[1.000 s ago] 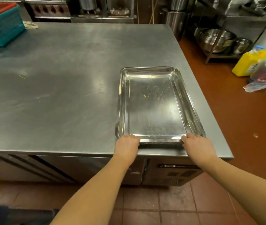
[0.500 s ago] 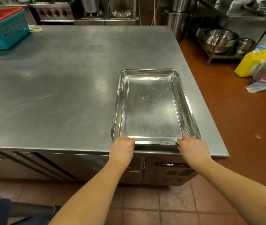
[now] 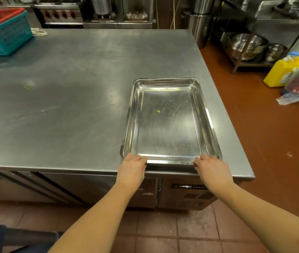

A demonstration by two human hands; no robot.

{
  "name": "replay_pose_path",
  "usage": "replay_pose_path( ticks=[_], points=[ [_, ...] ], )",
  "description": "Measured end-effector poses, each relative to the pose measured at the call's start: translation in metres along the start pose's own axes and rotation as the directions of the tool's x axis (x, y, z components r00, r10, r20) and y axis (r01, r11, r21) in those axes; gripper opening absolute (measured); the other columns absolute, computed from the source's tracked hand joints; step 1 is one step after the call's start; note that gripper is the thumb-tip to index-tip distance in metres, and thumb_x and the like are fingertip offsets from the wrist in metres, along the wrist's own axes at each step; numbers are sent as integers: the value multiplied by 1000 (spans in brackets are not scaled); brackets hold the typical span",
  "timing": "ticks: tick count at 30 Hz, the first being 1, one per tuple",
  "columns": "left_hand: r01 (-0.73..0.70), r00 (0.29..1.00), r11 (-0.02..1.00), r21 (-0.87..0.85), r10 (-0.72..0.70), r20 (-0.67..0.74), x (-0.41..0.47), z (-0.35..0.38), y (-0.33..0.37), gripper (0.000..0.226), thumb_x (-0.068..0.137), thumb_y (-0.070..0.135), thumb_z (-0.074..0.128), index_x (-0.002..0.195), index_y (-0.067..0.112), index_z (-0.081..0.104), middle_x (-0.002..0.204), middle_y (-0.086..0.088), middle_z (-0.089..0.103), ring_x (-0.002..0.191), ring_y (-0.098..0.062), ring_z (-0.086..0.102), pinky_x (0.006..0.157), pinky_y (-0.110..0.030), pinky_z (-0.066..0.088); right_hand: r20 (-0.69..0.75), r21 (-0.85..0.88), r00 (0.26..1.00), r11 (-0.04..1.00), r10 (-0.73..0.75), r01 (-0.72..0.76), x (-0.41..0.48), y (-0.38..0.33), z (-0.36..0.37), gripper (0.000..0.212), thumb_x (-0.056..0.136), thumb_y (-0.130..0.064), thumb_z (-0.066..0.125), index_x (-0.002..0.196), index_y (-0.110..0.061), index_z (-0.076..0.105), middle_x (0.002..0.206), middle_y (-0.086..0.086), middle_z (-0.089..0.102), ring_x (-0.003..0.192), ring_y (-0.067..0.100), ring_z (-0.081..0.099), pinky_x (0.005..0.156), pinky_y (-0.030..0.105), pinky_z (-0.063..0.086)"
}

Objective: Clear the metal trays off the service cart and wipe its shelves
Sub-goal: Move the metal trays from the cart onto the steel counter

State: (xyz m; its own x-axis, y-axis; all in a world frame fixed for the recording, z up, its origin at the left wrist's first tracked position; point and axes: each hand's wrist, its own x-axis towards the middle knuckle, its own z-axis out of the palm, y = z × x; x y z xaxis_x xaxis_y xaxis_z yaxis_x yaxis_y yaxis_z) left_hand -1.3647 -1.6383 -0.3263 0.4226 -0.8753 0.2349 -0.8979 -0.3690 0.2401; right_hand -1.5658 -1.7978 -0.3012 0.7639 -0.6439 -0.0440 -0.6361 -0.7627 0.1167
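A shallow rectangular metal tray point(image 3: 170, 123) lies flat on the steel worktable point(image 3: 72, 99), near its front right corner. A small yellow-green speck sits inside it. My left hand point(image 3: 133, 169) grips the tray's near rim at the left corner. My right hand point(image 3: 211, 171) grips the same rim at the right corner. Both hands' fingers curl under the rim. The service cart is out of view.
A teal basket point(image 3: 4, 39) with a red one nested in it stands at the table's back left. Metal bowls point(image 3: 245, 45) sit on a low rack to the right. On the red floor stand a yellow jug point(image 3: 283, 72) and a plastic bag point(image 3: 298, 88).
The tray with both hands on its near rim has shifted slightly left and toward the front edge of the table. My grip on it is unchanged.
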Motion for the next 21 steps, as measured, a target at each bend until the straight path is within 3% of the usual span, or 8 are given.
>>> replay_pose_path(
  ticks=[8, 10, 13, 18, 21],
  points=[
    [23, 999, 1000, 2, -23, 35, 1, -1, 3, 10, 76, 12, 78, 85, 14, 73, 76, 1, 70, 69, -18, 63, 71, -34, 57, -3, 11, 1000, 1000, -4, 4, 1, 1, 0, 20, 98, -26, 50, 114, -21, 62, 107, -3, 58, 93, 18, 61, 62, 26, 41],
    [39, 998, 999, -6, -39, 49, 0, -2, 3, 11, 86, 14, 68, 96, 13, 73, 86, -2, 71, 79, -20, 64, 82, -35, 56, 3, 1, 1000, 1000, -11, 11, 2, 1, -1, 22, 100, -29, 46, 114, -22, 61, 106, -4, 58, 93, 17, 61, 60, 26, 39],
    [24, 998, 1000, 5, -24, 60, 1, -3, 5, 20, 96, 19, 53, 111, 16, 67, 102, 0, 69, 93, -16, 61, 94, -27, 45, 6, 0, 1000, 1000, -4, 4, 2, 1, -1, 22, 100, -29, 46, 114, -22, 61, 105, -5, 57, 91, 16, 61, 60, 25, 38],
    [39, 995, 999, 2, -39, 92, 1, -4, 7, 21, 99, 24, 48, 114, 20, 62, 107, 3, 66, 96, -12, 56, 83, -23, 46, 2, 5, 1000, 1000, 22, -22, 0, 1, -3, 21, 100, -29, 45, 112, -21, 60, 105, -5, 56, 90, 17, 61, 58, 26, 38],
    [51, 995, 999, 9, -52, 83, 0, -2, 8, 21, 98, 22, 49, 112, 18, 64, 103, 2, 67, 93, -13, 56, 87, -24, 45, 2, 22, 999, 999, 42, -42, 0, 1, -3, 21, 100, -29, 46, 112, -21, 61, 104, -5, 56, 90, 17, 61, 59, 26, 40]
  ],
)
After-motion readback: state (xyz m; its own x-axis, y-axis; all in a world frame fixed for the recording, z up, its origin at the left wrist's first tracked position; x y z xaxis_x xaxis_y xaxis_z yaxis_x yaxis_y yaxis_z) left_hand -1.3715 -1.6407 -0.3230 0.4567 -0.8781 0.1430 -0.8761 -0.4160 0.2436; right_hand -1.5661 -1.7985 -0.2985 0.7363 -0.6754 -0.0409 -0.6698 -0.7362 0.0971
